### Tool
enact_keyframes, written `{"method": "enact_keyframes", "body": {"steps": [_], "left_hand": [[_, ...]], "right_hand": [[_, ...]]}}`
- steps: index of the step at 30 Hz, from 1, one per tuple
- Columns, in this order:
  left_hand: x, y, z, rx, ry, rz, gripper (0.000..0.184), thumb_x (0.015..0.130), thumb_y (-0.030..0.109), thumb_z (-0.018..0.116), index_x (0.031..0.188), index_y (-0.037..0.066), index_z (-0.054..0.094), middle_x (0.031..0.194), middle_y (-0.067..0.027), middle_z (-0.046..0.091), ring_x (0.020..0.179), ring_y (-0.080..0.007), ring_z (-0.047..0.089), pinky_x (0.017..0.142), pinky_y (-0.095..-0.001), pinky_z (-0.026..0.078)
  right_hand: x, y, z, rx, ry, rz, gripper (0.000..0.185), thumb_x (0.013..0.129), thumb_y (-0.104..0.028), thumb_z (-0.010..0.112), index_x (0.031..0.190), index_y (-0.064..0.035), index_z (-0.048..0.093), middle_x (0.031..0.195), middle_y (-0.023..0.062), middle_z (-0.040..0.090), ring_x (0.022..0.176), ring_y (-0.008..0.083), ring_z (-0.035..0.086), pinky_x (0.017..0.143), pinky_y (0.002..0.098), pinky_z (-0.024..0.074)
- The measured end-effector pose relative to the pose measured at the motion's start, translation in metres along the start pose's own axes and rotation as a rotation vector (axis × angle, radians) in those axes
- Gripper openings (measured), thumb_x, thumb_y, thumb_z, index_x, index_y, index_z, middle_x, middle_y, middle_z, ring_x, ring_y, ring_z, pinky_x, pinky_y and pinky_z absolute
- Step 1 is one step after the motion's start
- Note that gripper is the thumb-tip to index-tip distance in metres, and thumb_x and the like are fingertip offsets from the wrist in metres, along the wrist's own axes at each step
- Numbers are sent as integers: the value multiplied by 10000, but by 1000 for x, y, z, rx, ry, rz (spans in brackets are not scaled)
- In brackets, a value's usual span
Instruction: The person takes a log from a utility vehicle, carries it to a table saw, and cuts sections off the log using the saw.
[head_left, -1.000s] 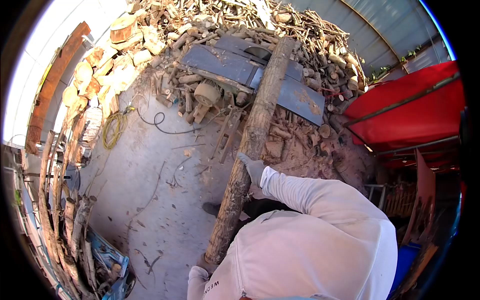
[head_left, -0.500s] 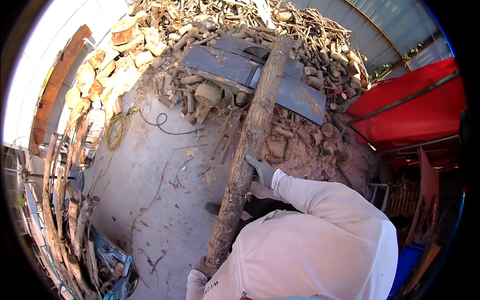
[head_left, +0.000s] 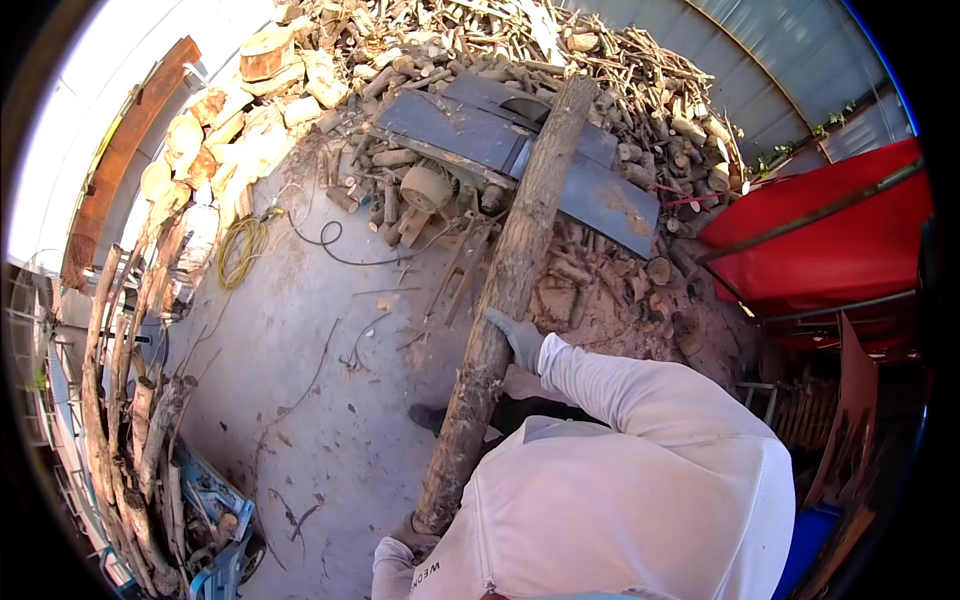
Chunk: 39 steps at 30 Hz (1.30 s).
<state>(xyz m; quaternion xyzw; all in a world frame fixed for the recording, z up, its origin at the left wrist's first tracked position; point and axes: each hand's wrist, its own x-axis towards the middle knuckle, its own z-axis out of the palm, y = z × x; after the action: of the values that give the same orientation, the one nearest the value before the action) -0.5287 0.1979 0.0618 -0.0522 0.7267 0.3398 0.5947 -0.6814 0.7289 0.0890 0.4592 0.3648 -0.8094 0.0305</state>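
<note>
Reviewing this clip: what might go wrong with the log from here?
The log may roll or swing if the right hand, on its side, slips. Its far part crosses the metal table near what looks like a round blade and might snag. A shoe shows beside the log, so a drop could hurt that foot.

A: Which lettering is legible?
B: Dark capitals (head_left: 427,574) reading "WEDN", set obliquely on the pale shirt (head_left: 620,480).
A: Position?
B: Just below the left hand (head_left: 413,538); whether further letters follow cannot be told.
</note>
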Motion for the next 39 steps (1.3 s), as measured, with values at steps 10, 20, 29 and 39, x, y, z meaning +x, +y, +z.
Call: {"method": "enact_keyframes", "body": {"steps": [10,20,29,39], "left_hand": [[-15,8,-6,60,27,-17,1220,362,411,1001,1389,7,481,1280,-163,641,1196,-248,604,1014,-378,480],[-26,5,-15,92,55,-19,1246,340,415,1002,1396,20,470,1292,-165,632,1201,-256,601,1021,-388,479],[-56,6,-26,146,148,13,1269,321,418,1003,1402,32,460,1303,-167,623,1206,-263,599,1028,-396,478],[-24,121,-54,321,110,116,949,553,388,938,1339,41,534,1206,-167,674,1123,-245,646,986,-377,501]], "right_hand": [[8,1,15,-194,190,-75,650,799,-393,838,1167,96,618,1031,171,713,852,270,720,793,395,587],[-35,-31,59,-390,330,-104,727,780,-448,840,1170,122,613,1037,199,710,884,266,716,810,380,574],[-17,18,45,-38,105,9,739,728,-404,875,1192,108,613,1095,188,698,948,271,690,877,364,533],[26,-37,1,35,184,-234,647,803,-366,833,1206,87,606,1102,179,693,923,267,706,855,400,574]]}}
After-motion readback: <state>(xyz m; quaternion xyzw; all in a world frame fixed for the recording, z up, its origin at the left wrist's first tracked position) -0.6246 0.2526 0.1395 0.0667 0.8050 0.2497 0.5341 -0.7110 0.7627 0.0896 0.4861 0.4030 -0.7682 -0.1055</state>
